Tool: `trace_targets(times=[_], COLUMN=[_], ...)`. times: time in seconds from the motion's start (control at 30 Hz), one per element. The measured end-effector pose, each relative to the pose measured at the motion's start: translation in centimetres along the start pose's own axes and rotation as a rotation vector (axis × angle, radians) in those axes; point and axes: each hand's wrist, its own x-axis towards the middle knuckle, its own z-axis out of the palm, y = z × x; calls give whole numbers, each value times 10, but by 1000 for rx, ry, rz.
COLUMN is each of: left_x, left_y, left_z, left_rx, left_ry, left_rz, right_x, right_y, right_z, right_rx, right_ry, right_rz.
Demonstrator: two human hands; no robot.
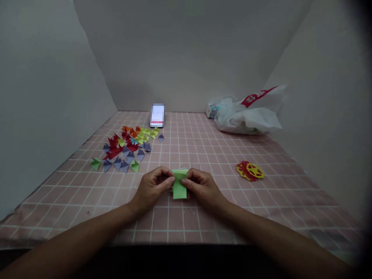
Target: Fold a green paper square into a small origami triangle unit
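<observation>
A small green paper sheet (179,187), partly folded, is held between both hands just above the pink checked tablecloth (186,224). My left hand (153,187) pinches its left edge with closed fingers. My right hand (202,188) pinches its right edge the same way. A thin stack of coloured paper (180,170) shows just behind the hands on the cloth.
A pile of several folded paper pieces (128,147) in red, orange, yellow, purple and green lies at the left. A phone (157,115) stands at the back wall. A white plastic bag (247,112) sits at the back right. Red and yellow paper cutouts (250,171) lie at the right.
</observation>
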Motion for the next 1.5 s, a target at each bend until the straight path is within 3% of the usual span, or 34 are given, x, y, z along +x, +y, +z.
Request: trace_targets(times=[0.33,1.23,1.5], left_x=[0,0,-2], left_y=[-3,-3,-3], left_z=[0,-1,-1], left_rx=[-45,189,210], left_ry=[10,48,44], left_rz=[-13,72,93], right_x=[1,-1,-2], right_y=[1,1,3], right_z=[0,-1,-1], right_rx=[18,32,30], right_ry=[0,-94,-66], right_rz=[6,-4,13])
